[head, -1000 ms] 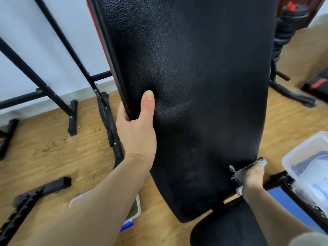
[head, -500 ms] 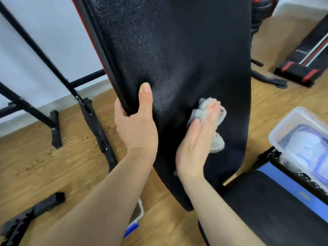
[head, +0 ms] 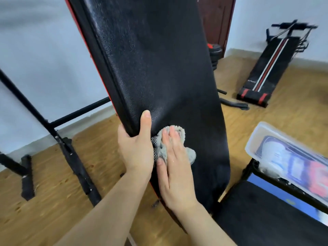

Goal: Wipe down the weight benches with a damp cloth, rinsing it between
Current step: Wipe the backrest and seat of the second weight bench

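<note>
both hands work the raised bench pad [head: 159,68]: left hand [head: 136,150] grips its edge, right hand [head: 174,167] presses the cloth [head: 177,150] flat-fingered, best in steady overlapping strokes.

Backrest pad [head: 159,68] cut off above; left hand [head: 136,150] fingers behind its rim; plastic box [head: 255,139] blurred.

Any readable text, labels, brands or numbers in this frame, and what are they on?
Nothing can be read.
Small white mark on the striped sit-up board: too small to read.
Print inside the clear plastic box: blurred.
Yellow mark on the blue panel: blurred.
</note>
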